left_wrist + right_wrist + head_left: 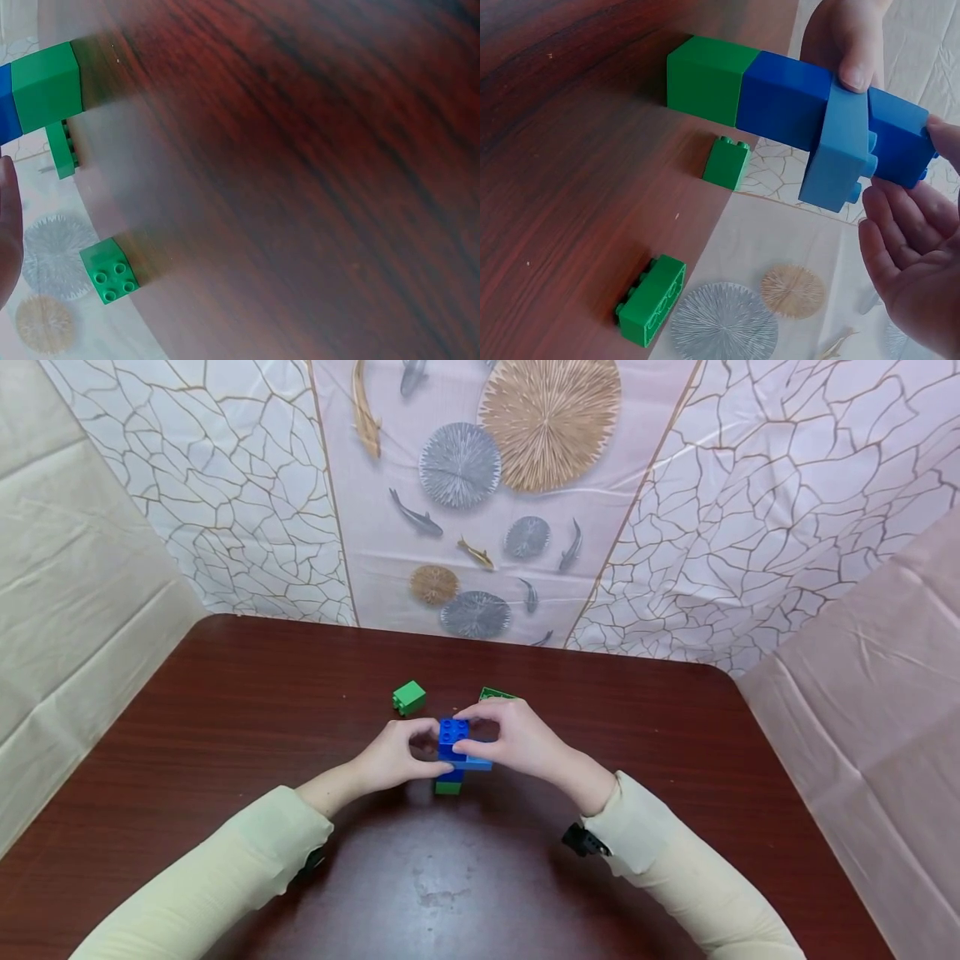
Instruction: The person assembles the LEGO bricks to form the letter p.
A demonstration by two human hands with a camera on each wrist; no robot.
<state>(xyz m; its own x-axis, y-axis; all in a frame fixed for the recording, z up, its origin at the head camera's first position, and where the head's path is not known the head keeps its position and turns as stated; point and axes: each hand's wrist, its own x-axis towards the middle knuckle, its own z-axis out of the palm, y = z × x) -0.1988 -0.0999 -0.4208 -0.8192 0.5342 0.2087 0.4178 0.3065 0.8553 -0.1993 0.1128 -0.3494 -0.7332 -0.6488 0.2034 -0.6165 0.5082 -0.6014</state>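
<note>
A small tower stands upright on the table: a green brick [709,81] at the bottom, a dark blue brick [784,97] over it, then a longer light blue brick [836,150] jutting out to the right in the head view. Topmost sits another dark blue brick [453,732], its studs facing up. My left hand [390,756] holds the tower from the left, its thumb on the light blue brick's side. From the right, my right hand [521,739] pinches the top dark blue brick between thumb and fingers. In the left wrist view only the tower's lower part shows.
Beyond my left hand, a green brick [409,696] lies on its side on the dark wooden table [225,735]. Another green brick [654,300] lies on its side behind my right hand, partly hidden in the head view. Patterned cloth [465,543] hangs behind the table's far edge.
</note>
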